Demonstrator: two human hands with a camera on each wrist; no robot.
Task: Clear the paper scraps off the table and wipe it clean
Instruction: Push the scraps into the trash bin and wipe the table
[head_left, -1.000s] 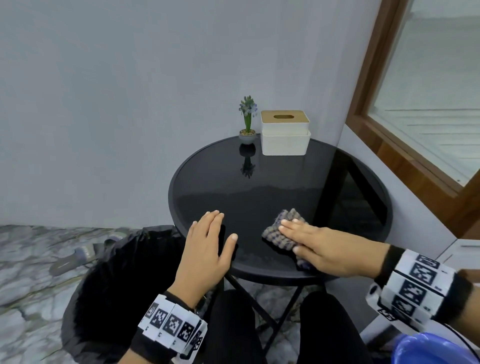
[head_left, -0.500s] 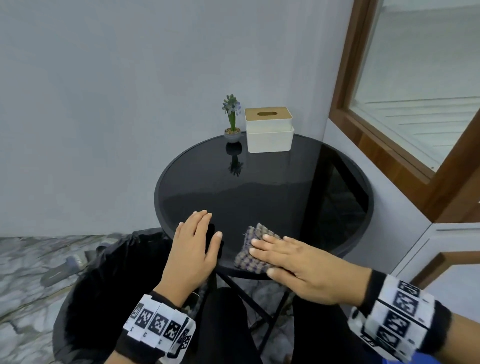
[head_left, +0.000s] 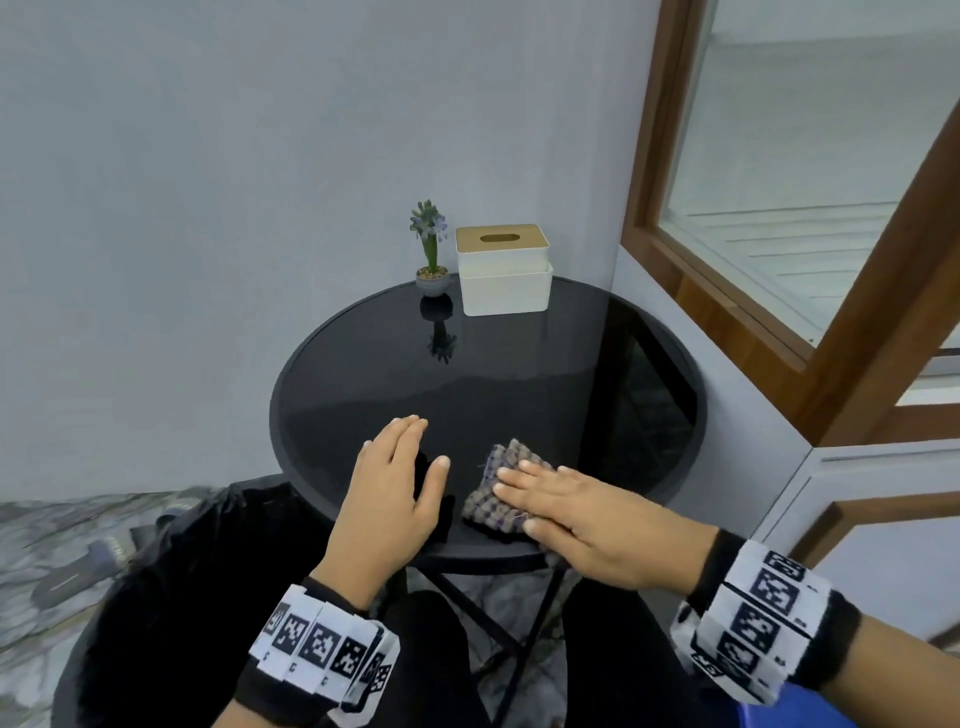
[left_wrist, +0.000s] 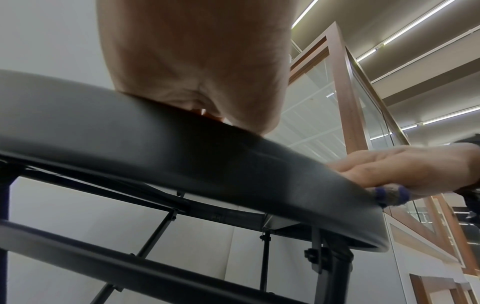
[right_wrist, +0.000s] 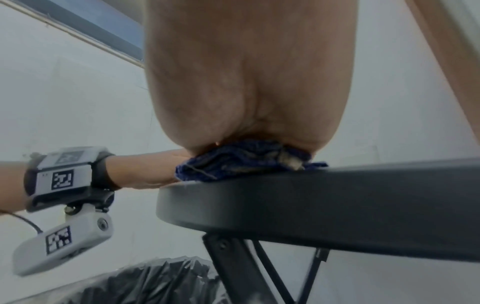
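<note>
My right hand (head_left: 587, 525) presses flat, fingers straight and together, on the checked cloth (head_left: 498, 493) at the round black table's (head_left: 519, 374) 6 o'clock edge. My left hand (head_left: 387, 499) lies spread flat at 7 o'clock, just beside it. A black-lined bin (head_left: 171, 582) stands below; potted flower (head_left: 431, 254) and tissue box (head_left: 503, 270) sit at 12.

Plain grey wall (head_left: 234, 208) behind the table (head_left: 519, 374); wood-framed window (head_left: 810, 208) to its right, marbled floor (head_left: 57, 540) to its left; ceiling strip lights (left_wrist: 415, 22) overhead.
</note>
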